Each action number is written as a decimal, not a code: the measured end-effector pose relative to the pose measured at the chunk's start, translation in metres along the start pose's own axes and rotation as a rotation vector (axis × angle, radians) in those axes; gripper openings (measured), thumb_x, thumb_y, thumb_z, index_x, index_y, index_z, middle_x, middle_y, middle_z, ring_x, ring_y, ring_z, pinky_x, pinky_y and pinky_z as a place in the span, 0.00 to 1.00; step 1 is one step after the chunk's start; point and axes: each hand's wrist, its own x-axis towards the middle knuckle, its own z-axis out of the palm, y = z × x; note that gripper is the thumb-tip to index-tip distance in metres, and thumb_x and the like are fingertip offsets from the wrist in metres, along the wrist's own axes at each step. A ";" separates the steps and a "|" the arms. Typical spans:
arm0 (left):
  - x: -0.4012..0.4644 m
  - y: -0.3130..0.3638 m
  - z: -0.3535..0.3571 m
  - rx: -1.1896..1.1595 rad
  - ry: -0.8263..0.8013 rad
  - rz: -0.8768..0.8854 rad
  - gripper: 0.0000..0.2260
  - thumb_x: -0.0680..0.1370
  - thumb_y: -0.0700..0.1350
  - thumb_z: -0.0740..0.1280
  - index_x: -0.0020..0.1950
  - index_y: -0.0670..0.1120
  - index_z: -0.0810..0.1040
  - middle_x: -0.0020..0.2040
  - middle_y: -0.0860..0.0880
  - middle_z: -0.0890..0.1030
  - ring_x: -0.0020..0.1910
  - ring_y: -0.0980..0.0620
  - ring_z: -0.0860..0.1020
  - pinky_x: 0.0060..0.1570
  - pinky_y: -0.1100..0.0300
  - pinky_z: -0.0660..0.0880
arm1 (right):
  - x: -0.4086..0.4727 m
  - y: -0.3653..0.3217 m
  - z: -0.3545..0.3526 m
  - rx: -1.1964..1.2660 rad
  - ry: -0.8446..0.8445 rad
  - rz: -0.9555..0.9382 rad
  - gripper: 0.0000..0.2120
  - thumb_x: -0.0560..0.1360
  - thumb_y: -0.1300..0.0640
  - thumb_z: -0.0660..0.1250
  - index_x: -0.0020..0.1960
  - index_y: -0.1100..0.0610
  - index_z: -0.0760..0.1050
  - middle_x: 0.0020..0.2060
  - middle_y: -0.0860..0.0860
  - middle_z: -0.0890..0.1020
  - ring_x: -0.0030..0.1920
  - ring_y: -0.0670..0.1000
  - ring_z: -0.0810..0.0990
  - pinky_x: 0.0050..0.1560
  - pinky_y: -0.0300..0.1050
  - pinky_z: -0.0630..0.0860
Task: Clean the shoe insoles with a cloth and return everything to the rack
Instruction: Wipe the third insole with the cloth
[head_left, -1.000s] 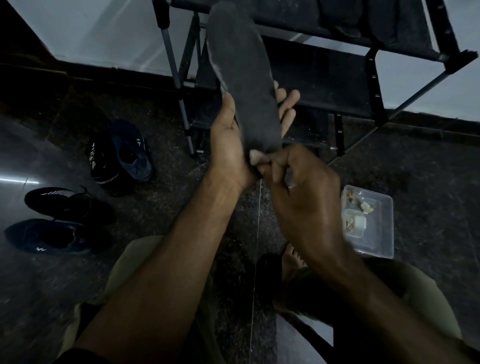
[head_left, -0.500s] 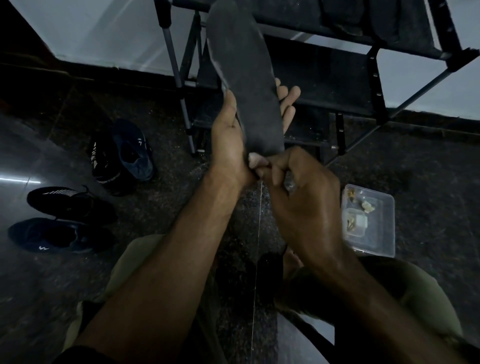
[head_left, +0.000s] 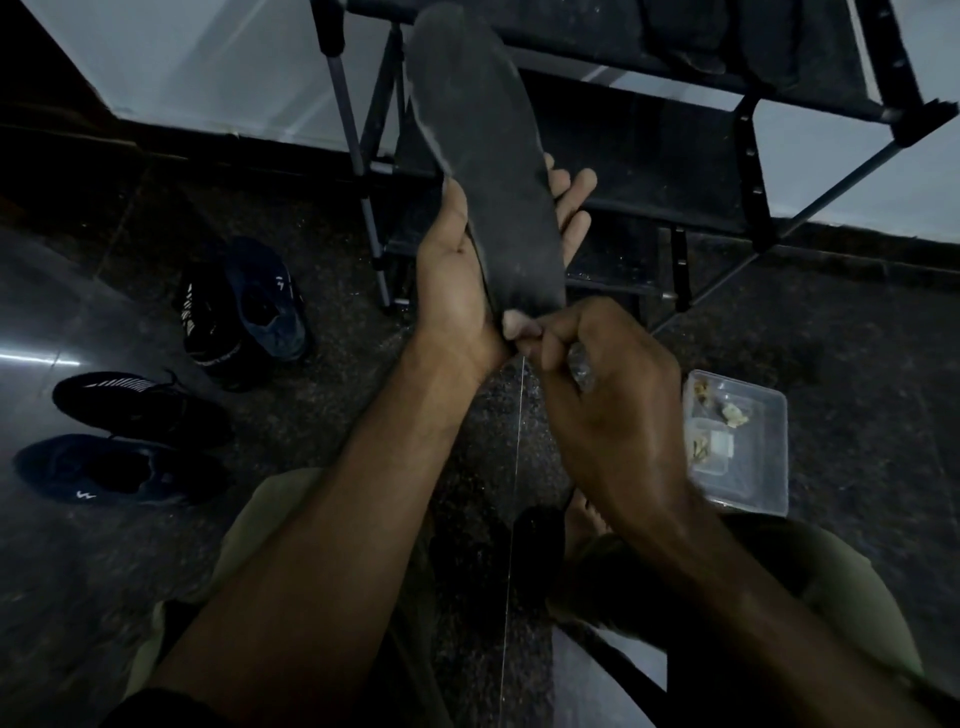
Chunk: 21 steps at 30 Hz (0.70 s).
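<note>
At 12 o'clock, left hand (head_left: 457, 280) gripped insole (head_left: 488, 171); right hand (head_left: 597, 384) pinched small pale cloth (head_left: 519, 327) at heel. Wiping under way; shoes (head_left: 140, 410) off rack (head_left: 675, 156), 9 o'clock.

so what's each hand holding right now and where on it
The left hand holds the insole around its lower half, thumb on one edge, fingers behind. The right hand pinches a small pale cloth against the insole's bottom end.
</note>
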 end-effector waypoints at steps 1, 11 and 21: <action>0.000 0.000 0.000 0.000 0.003 0.003 0.29 0.84 0.58 0.47 0.67 0.35 0.69 0.57 0.39 0.77 0.68 0.41 0.72 0.68 0.51 0.69 | -0.001 -0.002 -0.001 0.007 -0.011 -0.018 0.09 0.75 0.66 0.68 0.39 0.59 0.71 0.38 0.53 0.79 0.41 0.55 0.80 0.41 0.55 0.77; -0.006 -0.006 0.005 0.112 -0.092 -0.113 0.26 0.84 0.57 0.47 0.54 0.42 0.79 0.46 0.43 0.83 0.46 0.48 0.82 0.47 0.55 0.79 | 0.077 0.004 -0.039 0.295 0.121 0.157 0.07 0.76 0.62 0.70 0.48 0.59 0.72 0.41 0.55 0.81 0.37 0.52 0.82 0.32 0.43 0.80; 0.001 -0.010 0.000 0.191 -0.238 -0.154 0.18 0.83 0.50 0.52 0.59 0.43 0.78 0.53 0.44 0.82 0.52 0.47 0.80 0.54 0.52 0.76 | 0.097 0.022 -0.042 0.283 -0.016 0.266 0.10 0.73 0.59 0.75 0.45 0.57 0.73 0.41 0.54 0.82 0.37 0.46 0.82 0.29 0.34 0.76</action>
